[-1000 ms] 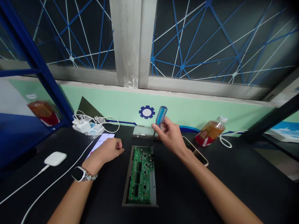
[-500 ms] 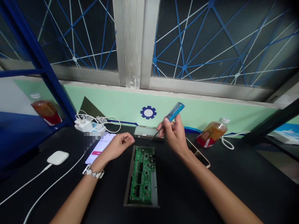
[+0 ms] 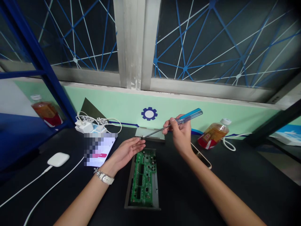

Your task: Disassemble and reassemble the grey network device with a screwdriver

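Note:
My right hand (image 3: 180,133) is closed around a screwdriver (image 3: 190,115) with a clear blue handle, its shaft slanting down to the left. The tip reaches the fingertips of my left hand (image 3: 128,152), whose fingers lie close together, with a tiny dark piece at the tip too small to name. Below the hands lies a green circuit board (image 3: 147,179) in an open grey metal case (image 3: 129,191), its near end towards me. My left fingers hang just over the far left corner of the case. Behind the screwdriver tip sits a flat metal panel (image 3: 152,134).
To the left, a lit phone (image 3: 102,153) lies near a power strip (image 3: 94,128) with white cables. A white charger case (image 3: 58,159) is further left. On the right are a second phone (image 3: 199,153) and a tilted drink bottle (image 3: 213,133). The wall and window close off the back.
My left hand has moved right and turned, bringing its fingertips to the screwdriver tip. My right hand has shifted slightly right and tilted the screwdriver flatter.

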Demonstrator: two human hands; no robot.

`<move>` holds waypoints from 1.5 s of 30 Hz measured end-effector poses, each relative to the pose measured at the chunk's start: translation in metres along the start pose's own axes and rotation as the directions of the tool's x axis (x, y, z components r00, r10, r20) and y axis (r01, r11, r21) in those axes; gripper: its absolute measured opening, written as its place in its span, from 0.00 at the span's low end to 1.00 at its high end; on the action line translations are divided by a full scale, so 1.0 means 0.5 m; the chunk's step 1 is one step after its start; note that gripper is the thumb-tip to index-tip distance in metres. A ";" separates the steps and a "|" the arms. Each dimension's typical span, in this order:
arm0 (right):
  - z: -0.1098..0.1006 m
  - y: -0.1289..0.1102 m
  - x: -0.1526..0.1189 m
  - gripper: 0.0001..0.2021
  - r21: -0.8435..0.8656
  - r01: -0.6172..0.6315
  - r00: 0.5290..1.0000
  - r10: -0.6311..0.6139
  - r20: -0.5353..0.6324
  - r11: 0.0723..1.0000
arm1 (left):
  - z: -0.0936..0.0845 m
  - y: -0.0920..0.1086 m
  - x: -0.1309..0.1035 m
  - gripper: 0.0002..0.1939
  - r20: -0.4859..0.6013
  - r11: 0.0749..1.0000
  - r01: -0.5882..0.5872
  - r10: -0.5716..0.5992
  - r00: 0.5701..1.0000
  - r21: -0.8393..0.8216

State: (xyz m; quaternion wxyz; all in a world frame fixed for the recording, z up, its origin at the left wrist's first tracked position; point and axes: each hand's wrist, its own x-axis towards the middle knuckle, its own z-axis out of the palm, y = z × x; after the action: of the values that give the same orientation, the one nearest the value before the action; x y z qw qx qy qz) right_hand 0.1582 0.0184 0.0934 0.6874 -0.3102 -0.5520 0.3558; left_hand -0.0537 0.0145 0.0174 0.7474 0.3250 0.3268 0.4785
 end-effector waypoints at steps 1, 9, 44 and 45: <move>0.000 0.000 0.000 0.14 0.003 0.000 1.000 0.000 -0.002 1.000 | 0.000 -0.002 0.001 0.07 -0.004 1.000 0.006 -0.006 1.000 -0.017; 0.001 -0.001 0.000 0.14 -0.037 0.004 1.000 -0.004 -0.005 0.999 | 0.001 -0.016 0.007 0.07 -0.042 0.995 0.031 -0.036 0.998 -0.100; -0.026 -0.042 0.013 0.13 -0.025 -0.073 0.920 0.077 0.384 0.997 | -0.002 -0.002 0.005 0.06 -0.065 0.997 -0.054 0.051 0.997 -0.048; -0.025 -0.044 0.014 0.13 -0.027 -0.073 0.924 0.078 0.375 0.997 | -0.004 0.003 0.002 0.07 -0.032 0.997 -0.072 0.073 0.997 0.028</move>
State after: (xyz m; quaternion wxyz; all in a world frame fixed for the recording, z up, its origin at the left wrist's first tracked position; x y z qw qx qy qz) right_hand 0.1746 0.0117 0.1126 0.5526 -0.2617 -0.6633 0.4315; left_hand -0.0557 0.0165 0.0175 0.7196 0.3385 0.3337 0.5062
